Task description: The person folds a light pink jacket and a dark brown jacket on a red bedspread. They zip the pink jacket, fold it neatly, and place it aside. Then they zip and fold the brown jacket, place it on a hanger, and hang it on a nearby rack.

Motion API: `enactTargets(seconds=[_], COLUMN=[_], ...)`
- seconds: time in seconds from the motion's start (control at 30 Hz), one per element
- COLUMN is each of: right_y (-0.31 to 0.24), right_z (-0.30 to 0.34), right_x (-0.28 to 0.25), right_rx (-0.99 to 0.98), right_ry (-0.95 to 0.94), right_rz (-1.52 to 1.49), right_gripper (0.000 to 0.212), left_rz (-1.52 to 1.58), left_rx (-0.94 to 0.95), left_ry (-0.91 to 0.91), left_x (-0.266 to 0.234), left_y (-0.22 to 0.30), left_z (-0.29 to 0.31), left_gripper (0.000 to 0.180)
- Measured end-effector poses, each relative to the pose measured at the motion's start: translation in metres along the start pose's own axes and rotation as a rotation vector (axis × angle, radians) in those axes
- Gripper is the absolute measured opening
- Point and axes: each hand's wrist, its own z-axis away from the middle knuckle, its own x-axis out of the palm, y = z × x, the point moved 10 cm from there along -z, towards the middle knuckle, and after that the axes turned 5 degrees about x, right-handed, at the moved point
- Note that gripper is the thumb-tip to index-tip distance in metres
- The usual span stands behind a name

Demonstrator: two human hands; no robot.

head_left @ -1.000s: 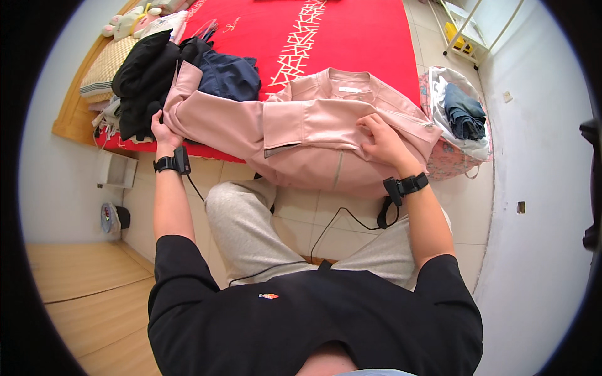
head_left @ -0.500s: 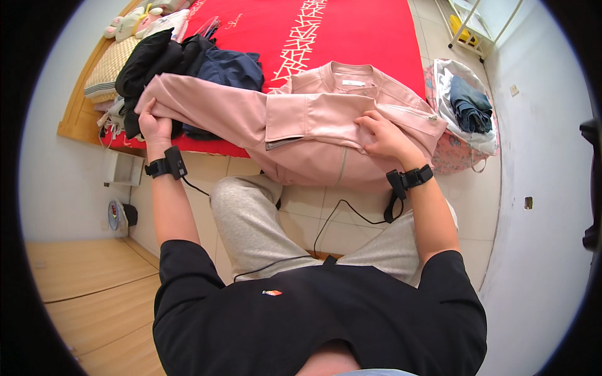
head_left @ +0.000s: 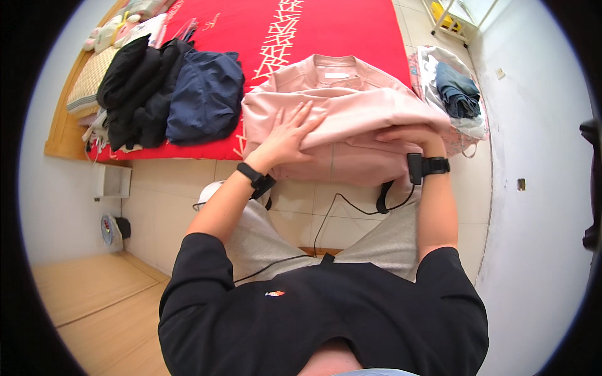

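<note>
A pink jacket (head_left: 370, 164) lies at the near edge of the red bed, collar toward the far side, one sleeve (head_left: 357, 113) folded across its front. My left hand (head_left: 290, 135) rests on the folded sleeve at its left part, fingers spread flat. Under the sleeve's lower edge on the right is my right hand (head_left: 417, 133), fingers stretched leftward against the jacket. The folded layer partly covers those fingers. Black straps with small boxes circle both wrists.
Left of the jacket are dark blue folded clothing (head_left: 204, 97) and a black garment pile (head_left: 141, 88). On the right, a bag (head_left: 429, 66) holds folded jeans (head_left: 456, 91). A white wall (head_left: 539, 250) runs along the right. A black cable (head_left: 335, 203) hangs between my legs.
My left hand has let go of the sleeve end at the left and moved right onto the jacket. The sleeve now lies folded across the front. My right hand has slid under its edge.
</note>
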Motion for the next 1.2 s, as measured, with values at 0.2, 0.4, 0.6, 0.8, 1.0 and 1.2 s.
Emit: enactTargets(seconds=[0.2, 0.4, 0.6, 0.8, 1.0, 1.2], right_y=[-0.028, -0.007, 0.002, 0.029, 0.032, 0.029], right_z=[0.091, 0.082, 0.082, 0.082, 0.097, 0.081], right_x=[-0.076, -0.088, -0.093, -0.091, -0.102, -0.085], right_rx=[0.117, 0.163, 0.174, 0.342, 0.510, 0.486], right_ry=[0.074, 0.309, 0.311, 0.306, 0.517, 0.497], right_rz=[-0.410, -0.485, -0.215, -0.056, 0.036, 0.011], right_gripper=[0.064, 0.057, 0.048, 0.048, 0.071, 0.108], left_rz=[-0.011, -0.002, -0.016, -0.133, -0.118, 0.442], left_rx=[0.071, 0.084, -0.062, -0.332, -0.465, -0.702], left_ry=[-0.011, -0.014, 0.004, 0.025, 0.321, 0.485], left_x=[0.011, 0.013, 0.013, 0.000, -0.033, -0.021], left_y=[-0.019, -0.012, -0.047, -0.087, -0.132, -0.207], left_z=[0.013, 0.008, 0.012, 0.027, 0.048, 0.080], left_gripper=[0.131, 0.122, 0.097, 0.096, 0.110, 0.111])
